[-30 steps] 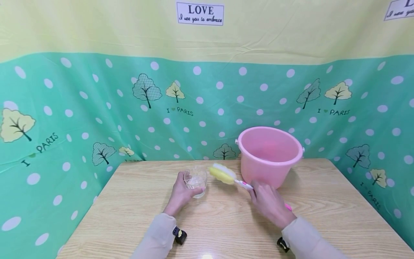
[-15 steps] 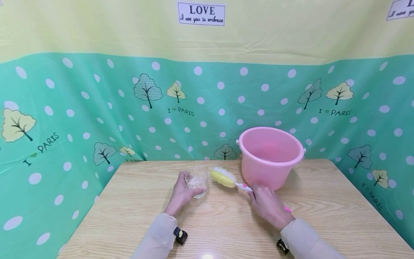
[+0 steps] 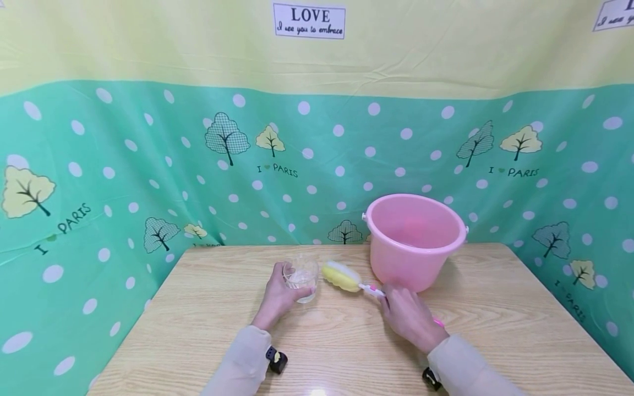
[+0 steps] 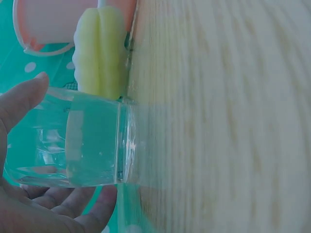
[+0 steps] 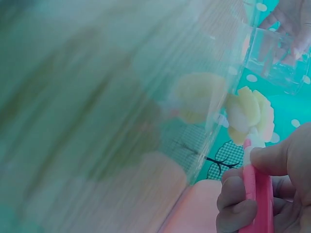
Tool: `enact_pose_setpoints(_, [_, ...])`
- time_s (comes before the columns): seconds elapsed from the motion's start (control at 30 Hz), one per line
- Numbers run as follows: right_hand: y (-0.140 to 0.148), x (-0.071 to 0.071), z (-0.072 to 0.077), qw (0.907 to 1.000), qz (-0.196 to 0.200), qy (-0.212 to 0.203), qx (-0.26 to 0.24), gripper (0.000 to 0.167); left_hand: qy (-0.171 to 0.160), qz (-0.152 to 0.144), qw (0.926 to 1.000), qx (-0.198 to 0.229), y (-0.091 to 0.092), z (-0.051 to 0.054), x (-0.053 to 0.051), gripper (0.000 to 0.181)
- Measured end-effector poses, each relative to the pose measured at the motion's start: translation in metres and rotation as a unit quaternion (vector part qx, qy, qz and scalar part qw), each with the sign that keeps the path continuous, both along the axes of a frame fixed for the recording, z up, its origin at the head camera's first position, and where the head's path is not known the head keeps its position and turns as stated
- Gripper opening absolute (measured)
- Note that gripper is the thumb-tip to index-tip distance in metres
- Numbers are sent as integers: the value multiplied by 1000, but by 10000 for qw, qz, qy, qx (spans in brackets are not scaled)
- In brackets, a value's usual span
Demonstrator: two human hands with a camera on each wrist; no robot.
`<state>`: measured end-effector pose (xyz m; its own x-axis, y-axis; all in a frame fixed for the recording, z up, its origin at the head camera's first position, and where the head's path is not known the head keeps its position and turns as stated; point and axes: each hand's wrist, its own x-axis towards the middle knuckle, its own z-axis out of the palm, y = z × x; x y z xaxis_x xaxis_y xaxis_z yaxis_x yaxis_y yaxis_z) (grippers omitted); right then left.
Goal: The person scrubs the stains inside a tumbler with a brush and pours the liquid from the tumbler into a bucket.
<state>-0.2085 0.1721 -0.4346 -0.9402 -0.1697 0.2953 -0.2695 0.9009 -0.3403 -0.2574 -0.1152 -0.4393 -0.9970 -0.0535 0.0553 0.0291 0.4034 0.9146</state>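
Note:
My left hand (image 3: 278,297) holds a clear drinking glass (image 3: 303,280) upright on the table, thumb on one side and fingers on the other. In the left wrist view the glass (image 4: 92,141) looks see-through, and its base meets the tabletop. My right hand (image 3: 408,316) grips the pink and white handle of a sponge bottle brush (image 3: 342,276). The brush's yellow and white head points left at the glass, a small gap away. From the right wrist, curled fingers and the thumb show around the pink handle (image 5: 262,199).
A pink bucket (image 3: 396,264) stands at the back right, just beyond my right hand. The wooden table (image 3: 327,352) reaches back to a green and yellow patterned curtain (image 3: 277,209), which also hangs along both sides.
The brush head has dropped slightly toward the tabletop, and my right hand has shifted a little nearer. My left hand and the glass look unmoved.

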Motion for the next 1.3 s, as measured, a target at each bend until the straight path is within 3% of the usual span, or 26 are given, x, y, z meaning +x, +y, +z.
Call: enact_pose_setpoints(1.3, [-6,5,0,9982,76,-435,396,28,32,-25,10000,17,-1,-1,0,89])
